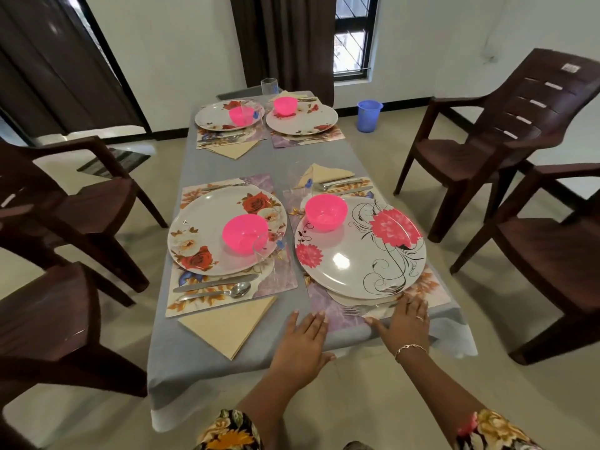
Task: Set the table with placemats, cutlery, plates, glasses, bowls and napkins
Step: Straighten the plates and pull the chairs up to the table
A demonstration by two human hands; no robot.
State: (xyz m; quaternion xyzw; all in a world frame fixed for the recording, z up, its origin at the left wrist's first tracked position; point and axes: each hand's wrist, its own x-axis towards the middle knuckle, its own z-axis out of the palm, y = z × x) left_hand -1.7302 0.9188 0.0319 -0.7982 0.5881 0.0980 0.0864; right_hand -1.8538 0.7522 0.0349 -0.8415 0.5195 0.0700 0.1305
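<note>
**Head view: both palms down at the bench [181, 378] edge**

Your left hand [303, 339] and right hand [404, 323] rest flat, fingers straight and apart, gripping nothing. Right fingertips touch the placemat [319, 303] beside the fork [363, 309].

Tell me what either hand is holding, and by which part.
Nothing is held: the left hand and right hand rest flat, fingers straight, by the purple placemat.
</note>
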